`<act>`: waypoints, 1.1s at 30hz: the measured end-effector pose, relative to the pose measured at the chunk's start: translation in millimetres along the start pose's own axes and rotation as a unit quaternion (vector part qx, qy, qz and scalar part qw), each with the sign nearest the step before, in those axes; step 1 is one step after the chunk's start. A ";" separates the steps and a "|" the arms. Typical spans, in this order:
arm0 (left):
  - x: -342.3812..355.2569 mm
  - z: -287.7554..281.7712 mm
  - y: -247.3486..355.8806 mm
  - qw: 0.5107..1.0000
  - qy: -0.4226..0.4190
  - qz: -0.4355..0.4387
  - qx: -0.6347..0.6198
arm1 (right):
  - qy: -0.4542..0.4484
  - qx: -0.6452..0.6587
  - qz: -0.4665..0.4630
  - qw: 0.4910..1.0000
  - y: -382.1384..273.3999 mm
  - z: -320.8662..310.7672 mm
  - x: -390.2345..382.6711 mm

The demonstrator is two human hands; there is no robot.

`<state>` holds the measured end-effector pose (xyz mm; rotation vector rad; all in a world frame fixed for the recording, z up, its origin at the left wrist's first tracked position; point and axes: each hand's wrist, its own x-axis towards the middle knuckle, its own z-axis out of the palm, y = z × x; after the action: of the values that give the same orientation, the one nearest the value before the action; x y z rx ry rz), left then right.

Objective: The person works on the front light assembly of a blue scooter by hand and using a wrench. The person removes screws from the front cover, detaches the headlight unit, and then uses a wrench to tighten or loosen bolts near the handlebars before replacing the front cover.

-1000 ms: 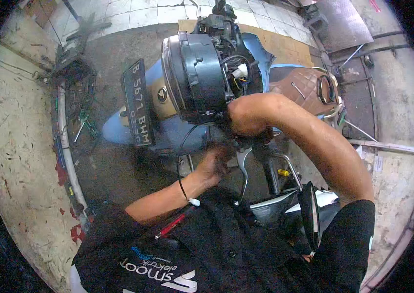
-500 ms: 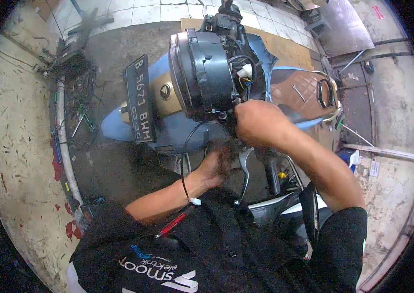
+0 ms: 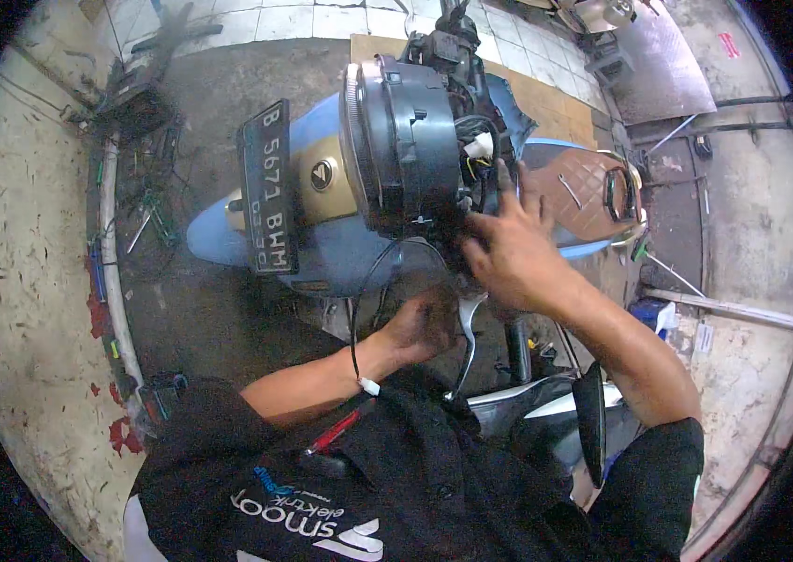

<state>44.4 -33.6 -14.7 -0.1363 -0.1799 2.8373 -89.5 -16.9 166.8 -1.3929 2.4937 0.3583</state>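
A blue scooter (image 3: 317,239) stands before me, its round headlight unit (image 3: 406,140) exposed at the handlebar with wires and a white connector (image 3: 479,145) behind it. My right hand (image 3: 520,245) is over the handlebar just behind the headlight, fingers spread, with nothing visible in them. Below the headlight, by the silver brake lever (image 3: 469,342), is my left hand (image 3: 420,328); its fingers are in dark shadow, so any hold is hidden. A black cable (image 3: 354,328) loops from the headlight down across my left wrist and ends in a small white plug (image 3: 369,386).
A wrench (image 3: 570,192) lies on the brown quilted seat (image 3: 593,183). Beside me stands another motorbike with a black mirror (image 3: 589,421). Tools (image 3: 148,225) lie on the floor at left, next to a pale pipe (image 3: 116,272). Cardboard (image 3: 556,103) lies beyond the scooter.
My right hand has opened from a closed grip at the headlight's rear, its fingers now spread and moved slightly right. The handlebar and headlight have turned a little. My left hand stays low.
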 end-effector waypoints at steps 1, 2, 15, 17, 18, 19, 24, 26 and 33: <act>1.8 -10.9 -5.1 0.999 0.014 0.018 -0.025 | 0.000 0.001 -0.002 1.000 -5.4 1.3 4.4; 2.7 -16.7 -8.5 0.998 0.027 0.029 -0.053 | -0.011 -0.003 0.005 1.000 -8.5 4.2 7.8; -2.0 -4.6 3.2 0.999 -0.010 0.016 -0.036 | -0.205 0.067 0.091 0.972 -15.3 -11.1 23.4; -2.2 2.3 0.2 0.998 0.061 0.017 -0.021 | -0.199 0.016 0.082 0.976 -16.7 -7.8 21.6; -0.6 -0.2 -0.1 0.998 0.057 0.020 -0.024 | -0.192 -0.029 0.073 0.978 -16.9 -7.6 21.1; -0.3 -6.8 -0.8 0.998 0.043 0.000 -0.051 | -0.193 -0.032 0.071 0.978 -18.1 -7.9 21.4; 10.3 -24.4 -0.6 0.999 -0.023 0.004 -0.043 | -0.081 -0.030 0.033 0.996 -21.4 -0.8 14.9; 12.4 -18.0 1.4 0.999 -0.006 0.046 0.017 | -0.064 -0.051 0.026 0.996 -24.2 -3.0 10.3; 26.7 -39.5 -16.7 0.996 -0.022 0.082 0.016 | -0.025 -0.105 -0.056 0.993 -32.0 -28.8 7.8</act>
<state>28.1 -5.6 -53.4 -0.0859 -0.1379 3.0076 -69.1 -49.2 188.3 -1.5739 2.3819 0.6377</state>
